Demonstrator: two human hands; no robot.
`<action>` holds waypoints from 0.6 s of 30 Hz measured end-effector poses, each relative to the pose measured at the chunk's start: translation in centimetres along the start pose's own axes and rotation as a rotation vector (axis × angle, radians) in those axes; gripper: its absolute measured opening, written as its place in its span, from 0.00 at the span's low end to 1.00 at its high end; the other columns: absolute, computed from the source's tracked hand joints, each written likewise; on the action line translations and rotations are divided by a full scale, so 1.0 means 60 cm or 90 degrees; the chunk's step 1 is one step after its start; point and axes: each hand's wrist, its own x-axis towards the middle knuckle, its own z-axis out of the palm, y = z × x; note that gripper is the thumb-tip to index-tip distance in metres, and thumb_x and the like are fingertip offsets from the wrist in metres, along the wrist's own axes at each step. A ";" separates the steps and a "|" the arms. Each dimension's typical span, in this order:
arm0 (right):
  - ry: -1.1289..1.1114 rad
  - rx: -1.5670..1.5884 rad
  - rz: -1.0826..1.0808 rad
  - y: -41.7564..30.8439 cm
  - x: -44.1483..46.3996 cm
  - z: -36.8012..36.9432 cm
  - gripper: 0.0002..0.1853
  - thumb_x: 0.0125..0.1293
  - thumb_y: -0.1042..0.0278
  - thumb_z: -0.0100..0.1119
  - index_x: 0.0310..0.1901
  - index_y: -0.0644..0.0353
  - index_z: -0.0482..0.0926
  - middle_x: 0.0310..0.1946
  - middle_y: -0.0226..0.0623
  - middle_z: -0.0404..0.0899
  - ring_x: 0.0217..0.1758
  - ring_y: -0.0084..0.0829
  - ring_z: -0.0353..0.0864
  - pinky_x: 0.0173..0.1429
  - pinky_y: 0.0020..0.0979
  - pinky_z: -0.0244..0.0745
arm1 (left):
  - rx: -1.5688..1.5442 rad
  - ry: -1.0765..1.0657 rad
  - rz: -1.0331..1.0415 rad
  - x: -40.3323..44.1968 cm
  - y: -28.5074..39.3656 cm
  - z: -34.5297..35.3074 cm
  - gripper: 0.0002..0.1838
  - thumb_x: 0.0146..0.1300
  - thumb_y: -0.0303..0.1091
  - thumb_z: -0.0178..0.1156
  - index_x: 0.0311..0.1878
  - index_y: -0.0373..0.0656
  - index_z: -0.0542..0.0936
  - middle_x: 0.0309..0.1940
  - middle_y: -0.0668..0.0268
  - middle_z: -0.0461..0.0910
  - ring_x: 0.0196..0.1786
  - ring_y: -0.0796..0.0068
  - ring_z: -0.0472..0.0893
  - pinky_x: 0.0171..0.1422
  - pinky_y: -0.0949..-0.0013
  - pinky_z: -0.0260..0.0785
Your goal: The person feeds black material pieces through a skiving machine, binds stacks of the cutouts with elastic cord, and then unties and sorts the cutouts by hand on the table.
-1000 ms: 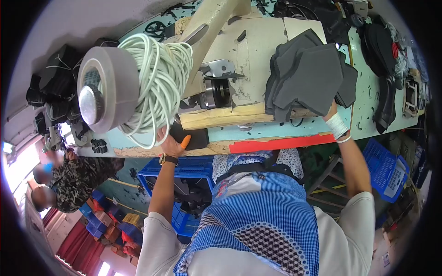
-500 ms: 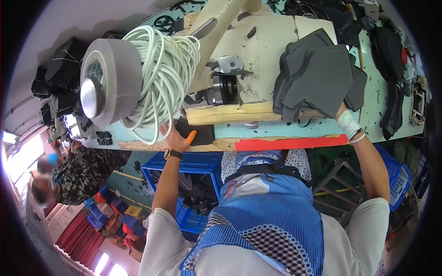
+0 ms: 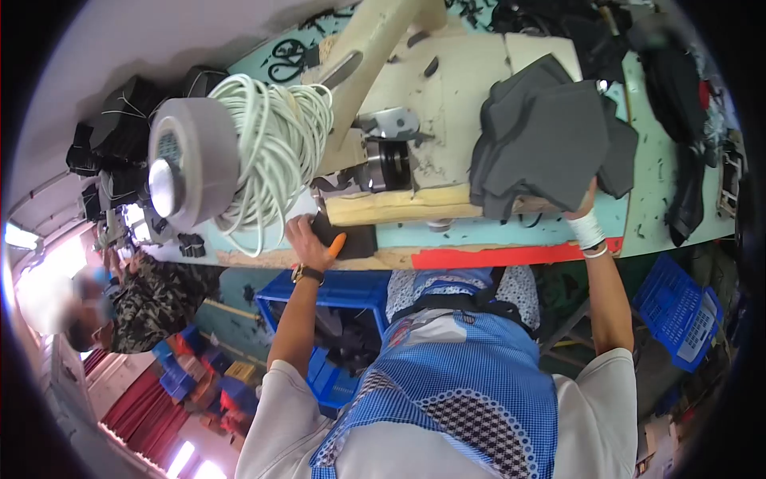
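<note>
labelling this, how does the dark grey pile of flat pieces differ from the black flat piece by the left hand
The pile of dark grey, angular flat pieces looks much larger than the black, roughly rectangular flat piece. The pile partly covers the yellowish wooden strip; the black piece lies by its left end. Both are dark.

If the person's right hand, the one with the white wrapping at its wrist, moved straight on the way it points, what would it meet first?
Most likely the stack of dark grey, flat, irregularly cut sheets; its near edge hides the right hand's fingers, so contact is unclear.
</note>
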 end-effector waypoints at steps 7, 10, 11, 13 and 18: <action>-0.111 -0.318 -0.012 -0.177 0.018 -0.072 0.20 0.51 0.72 0.58 0.48 0.65 0.73 0.38 0.54 0.79 0.45 0.56 0.77 0.42 0.44 0.74 | -0.024 0.021 0.000 0.001 0.004 -0.003 0.40 0.46 0.68 0.62 0.47 0.39 0.70 0.42 0.55 0.70 0.47 0.53 0.67 0.58 0.51 0.56; -0.214 -0.481 -0.196 -0.207 0.021 -0.062 0.19 0.49 0.73 0.58 0.46 0.65 0.74 0.36 0.53 0.79 0.43 0.55 0.78 0.41 0.45 0.75 | -0.026 0.018 0.004 -0.001 0.003 -0.008 0.39 0.47 0.68 0.62 0.46 0.39 0.71 0.42 0.55 0.70 0.47 0.53 0.67 0.57 0.51 0.56; -0.228 -0.520 -0.174 -0.178 0.018 -0.061 0.21 0.46 0.70 0.64 0.45 0.64 0.75 0.40 0.51 0.78 0.44 0.55 0.78 0.43 0.44 0.76 | -0.019 0.019 0.006 -0.001 0.001 -0.007 0.39 0.47 0.68 0.62 0.46 0.39 0.71 0.42 0.55 0.70 0.47 0.53 0.67 0.57 0.51 0.57; -0.229 -0.495 -0.066 -0.129 0.028 -0.067 0.24 0.42 0.68 0.68 0.45 0.63 0.75 0.42 0.51 0.78 0.45 0.54 0.77 0.45 0.44 0.76 | -0.010 0.025 -0.002 -0.001 0.004 -0.005 0.40 0.46 0.68 0.63 0.46 0.39 0.71 0.42 0.55 0.70 0.47 0.53 0.66 0.57 0.51 0.57; -0.283 -0.407 -0.019 -0.102 0.049 -0.094 0.33 0.38 0.61 0.76 0.50 0.59 0.76 0.44 0.52 0.79 0.51 0.48 0.77 0.58 0.41 0.72 | -0.008 0.019 -0.009 0.004 0.013 -0.014 0.39 0.45 0.66 0.64 0.47 0.38 0.71 0.42 0.56 0.70 0.47 0.54 0.66 0.57 0.51 0.57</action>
